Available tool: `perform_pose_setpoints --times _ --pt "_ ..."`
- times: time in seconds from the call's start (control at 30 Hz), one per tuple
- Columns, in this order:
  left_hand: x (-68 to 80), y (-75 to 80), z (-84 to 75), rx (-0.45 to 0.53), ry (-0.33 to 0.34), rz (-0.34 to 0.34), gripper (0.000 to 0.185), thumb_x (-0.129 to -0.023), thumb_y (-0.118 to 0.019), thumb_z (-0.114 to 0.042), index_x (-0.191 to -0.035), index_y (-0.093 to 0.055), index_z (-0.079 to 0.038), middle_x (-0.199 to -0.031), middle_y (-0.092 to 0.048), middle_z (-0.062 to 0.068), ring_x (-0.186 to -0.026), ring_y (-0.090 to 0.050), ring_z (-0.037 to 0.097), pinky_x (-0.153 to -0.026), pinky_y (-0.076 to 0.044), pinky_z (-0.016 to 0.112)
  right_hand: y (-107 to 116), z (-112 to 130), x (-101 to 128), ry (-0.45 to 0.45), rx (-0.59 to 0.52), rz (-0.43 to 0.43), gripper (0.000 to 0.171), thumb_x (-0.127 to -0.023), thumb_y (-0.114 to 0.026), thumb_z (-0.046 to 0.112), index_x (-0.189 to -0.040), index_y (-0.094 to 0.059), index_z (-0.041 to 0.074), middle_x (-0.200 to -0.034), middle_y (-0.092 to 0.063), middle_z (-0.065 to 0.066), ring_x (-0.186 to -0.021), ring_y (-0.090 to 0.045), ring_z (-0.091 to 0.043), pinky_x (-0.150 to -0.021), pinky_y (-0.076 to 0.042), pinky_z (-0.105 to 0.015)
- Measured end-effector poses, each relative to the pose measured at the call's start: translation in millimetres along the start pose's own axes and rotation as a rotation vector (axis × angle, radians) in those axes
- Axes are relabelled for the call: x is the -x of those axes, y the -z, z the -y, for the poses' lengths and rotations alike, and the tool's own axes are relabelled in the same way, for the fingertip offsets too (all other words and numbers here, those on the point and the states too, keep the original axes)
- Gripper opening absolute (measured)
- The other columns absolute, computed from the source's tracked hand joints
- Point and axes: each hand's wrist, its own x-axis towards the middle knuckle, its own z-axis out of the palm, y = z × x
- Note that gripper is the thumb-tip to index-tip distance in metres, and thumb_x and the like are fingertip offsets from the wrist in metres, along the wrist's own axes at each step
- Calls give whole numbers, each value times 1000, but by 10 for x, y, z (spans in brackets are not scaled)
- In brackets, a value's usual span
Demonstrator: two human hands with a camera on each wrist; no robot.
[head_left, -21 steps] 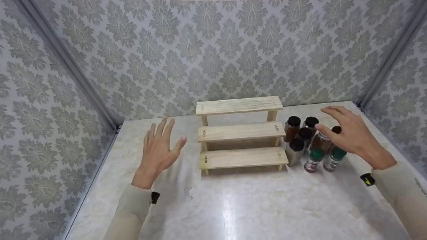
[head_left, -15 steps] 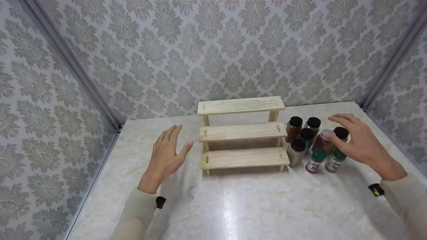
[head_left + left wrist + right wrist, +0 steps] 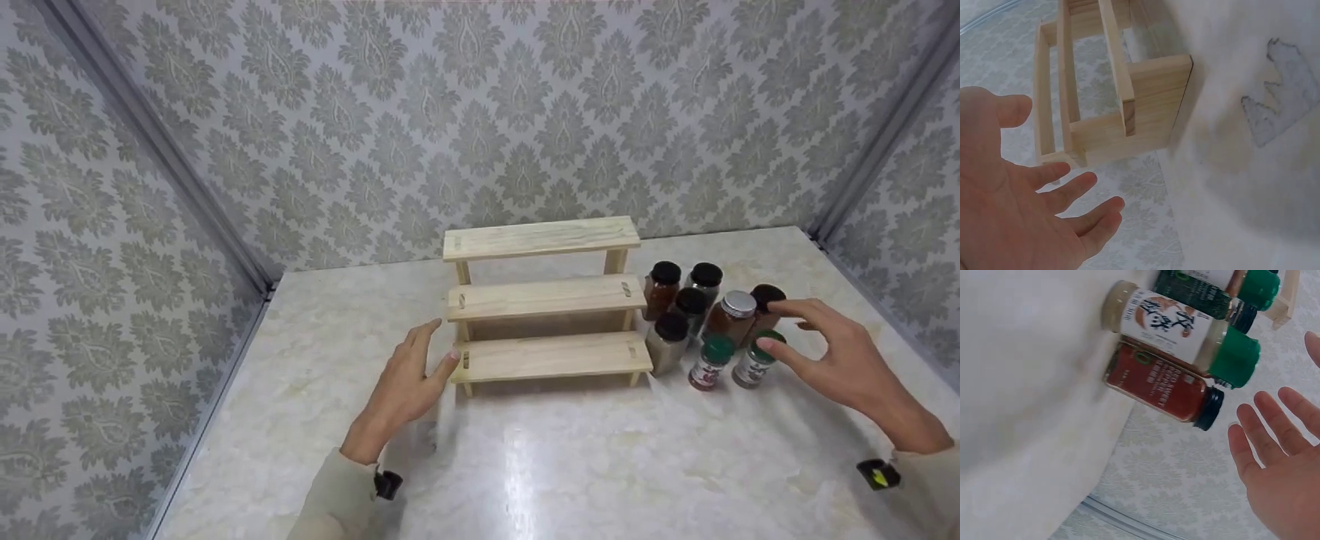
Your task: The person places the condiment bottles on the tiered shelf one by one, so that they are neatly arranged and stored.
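A three-step wooden rack (image 3: 547, 357) stands on the marbled table. My left hand (image 3: 401, 394) is beside the rack's lower left end, its fingers extended and the thumb apart. In the left wrist view that hand (image 3: 1022, 214) holds nothing, with the rack's side panel (image 3: 1151, 101) beyond it. Over the spice jars at the rack's right hovers my right hand (image 3: 844, 360). Its thumb is near the green-lidded jar (image 3: 752, 367) and its fingers near a black lid (image 3: 768, 295). The right wrist view shows a gap between this hand (image 3: 1286, 461) and the red-spice jar (image 3: 1157, 382).
Several more jars cluster there: a silver-lidded one (image 3: 739, 304), another green-lidded one (image 3: 707, 367), and black-lidded ones such as the pale-filled jar (image 3: 666, 349) by the rack's front corner. Patterned walls (image 3: 517, 90) close off the back and both sides.
My left hand has moved right and nearer, closer to the rack's lower end. My right hand has moved right and nearer, uncovering the silver-lidded jar. Rack and jars stay put.
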Motion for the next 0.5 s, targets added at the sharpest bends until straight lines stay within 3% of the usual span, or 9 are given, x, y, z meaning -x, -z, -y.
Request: perform_pose_setpoints --times 0.23,0.43,0.5 --pt "71 -254 119 87 28 46 65 -112 -55 -36 -165 -36 -4 -168 -38 20 -155 -35 44 -124 -34 65 -107 -110 102 -79 -74 44 57 -94 -84 14 -145 -61 5 -133 -66 -18 -116 -44 24 -94 -37 3" --pt "77 -376 174 131 -3 59 63 -113 -52 -31 -164 -35 1 -165 -41 23 -154 -38 44 -124 -35 62 -161 -153 165 -117 -106 67 61 -90 -86 10 -145 -60 1 -131 -66 -25 -103 -51 26 -89 -46 1" --pt "64 -387 176 144 -19 55 61 -113 -51 -28 -164 -33 3 -164 -43 23 -152 -41 43 -123 -37 60 -172 -165 181 -136 -122 70 62 -90 -86 9 -145 -59 1 -128 -68 -16 -101 -54 25 -87 -49 -1"
